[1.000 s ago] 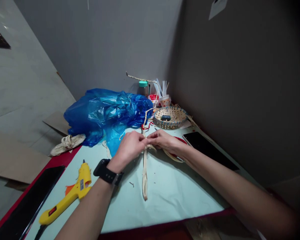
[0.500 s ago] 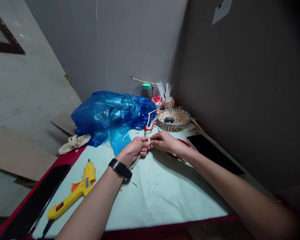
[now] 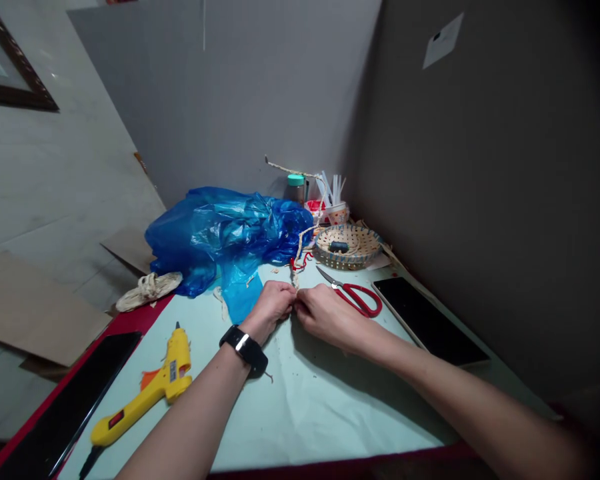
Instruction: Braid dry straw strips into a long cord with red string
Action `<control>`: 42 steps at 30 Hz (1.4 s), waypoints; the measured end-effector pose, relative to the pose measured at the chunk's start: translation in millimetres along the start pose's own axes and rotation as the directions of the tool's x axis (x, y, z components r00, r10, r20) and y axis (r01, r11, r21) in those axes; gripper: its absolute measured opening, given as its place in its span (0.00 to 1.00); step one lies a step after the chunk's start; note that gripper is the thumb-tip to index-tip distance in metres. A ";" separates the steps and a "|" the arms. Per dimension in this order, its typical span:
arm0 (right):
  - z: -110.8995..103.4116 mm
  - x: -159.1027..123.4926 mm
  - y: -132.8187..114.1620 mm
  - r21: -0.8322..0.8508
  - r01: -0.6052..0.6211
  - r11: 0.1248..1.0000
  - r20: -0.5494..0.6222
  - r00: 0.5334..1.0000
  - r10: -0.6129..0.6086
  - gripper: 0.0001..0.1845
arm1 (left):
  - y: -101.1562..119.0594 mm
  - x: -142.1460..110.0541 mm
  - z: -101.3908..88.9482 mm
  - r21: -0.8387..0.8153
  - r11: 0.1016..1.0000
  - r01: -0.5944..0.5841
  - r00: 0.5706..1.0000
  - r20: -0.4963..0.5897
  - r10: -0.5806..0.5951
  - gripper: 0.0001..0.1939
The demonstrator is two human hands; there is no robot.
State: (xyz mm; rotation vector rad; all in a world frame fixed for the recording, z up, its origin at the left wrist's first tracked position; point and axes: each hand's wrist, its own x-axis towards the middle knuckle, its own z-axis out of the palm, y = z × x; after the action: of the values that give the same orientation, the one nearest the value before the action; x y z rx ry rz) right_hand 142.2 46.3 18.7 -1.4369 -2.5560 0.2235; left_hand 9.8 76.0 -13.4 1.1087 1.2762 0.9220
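Observation:
A pale braided cord (image 3: 307, 233) runs from the wall side of the table down to my two hands, with red string (image 3: 300, 262) tied round it just beyond them. My left hand (image 3: 273, 300), with a black watch on its wrist, is closed on the near end of the braid. Right beside it, my right hand (image 3: 320, 310) is closed too, its fingers pinching the strands of the same braid. The strands between the fingers are mostly hidden. Red-handled scissors (image 3: 357, 298) lie just right of my right hand.
A yellow glue gun (image 3: 147, 393) and a dark phone (image 3: 75, 400) lie at the left. A woven sandal (image 3: 149, 291) and a blue plastic bag (image 3: 225, 230) are behind. At the right are a woven basket (image 3: 350, 259), a cup of glue sticks (image 3: 337, 212) and a tablet (image 3: 430, 320).
My hands have drawn slightly nearer and come closer together, with the fingers turned more downward. My right hand no longer covers the scissors. The loose strands now show less.

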 end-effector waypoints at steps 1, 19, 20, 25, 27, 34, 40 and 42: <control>2.3 -1.9 -3.4 -0.036 0.018 0.999 -0.012 1.000 -0.018 0.15 | 0.2 1.6 -2.9 -0.012 1.000 0.013 1.000 0.021 -0.012 0.07; 1.5 20.5 35.4 0.534 -0.079 0.842 0.079 0.996 0.044 0.14 | 11.5 -3.3 -14.8 -0.015 0.997 -0.079 0.963 0.259 0.080 0.02; 6.3 22.0 36.4 0.578 -0.099 0.810 0.123 0.992 0.033 0.14 | 11.8 -3.9 -14.7 -0.001 0.996 -0.091 0.962 0.258 0.088 0.01; 17.8 25.9 38.1 0.621 -0.121 0.774 0.134 0.990 0.047 0.15 | 14.4 -7.1 -14.0 0.087 0.988 -0.127 0.973 0.207 0.107 0.06; 18.8 26.5 39.4 0.643 -0.113 0.757 0.125 0.991 0.041 0.16 | 14.8 -7.8 -13.6 0.143 0.980 -0.136 0.976 0.189 0.108 0.06; 18.7 25.0 40.0 0.695 -0.110 0.711 0.090 0.994 0.066 0.16 | 17.0 -5.9 -20.2 0.395 0.898 -0.195 0.977 0.154 0.144 0.02; 20.4 26.1 41.0 0.668 -0.100 0.737 0.051 0.995 0.088 0.15 | 32.7 -10.9 -27.6 0.629 0.743 -0.228 0.967 0.058 0.248 0.07; 25.4 27.5 42.9 0.695 -0.075 0.715 0.029 0.997 0.076 0.15 | 36.8 -18.4 -18.9 0.708 0.667 -0.232 0.956 0.039 0.291 0.07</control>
State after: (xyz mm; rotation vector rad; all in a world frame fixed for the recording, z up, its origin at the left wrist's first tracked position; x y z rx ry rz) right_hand 157.4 91.2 -13.0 -1.2053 -2.0251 1.0719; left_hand -8.4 69.4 27.5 1.9257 1.6248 0.6783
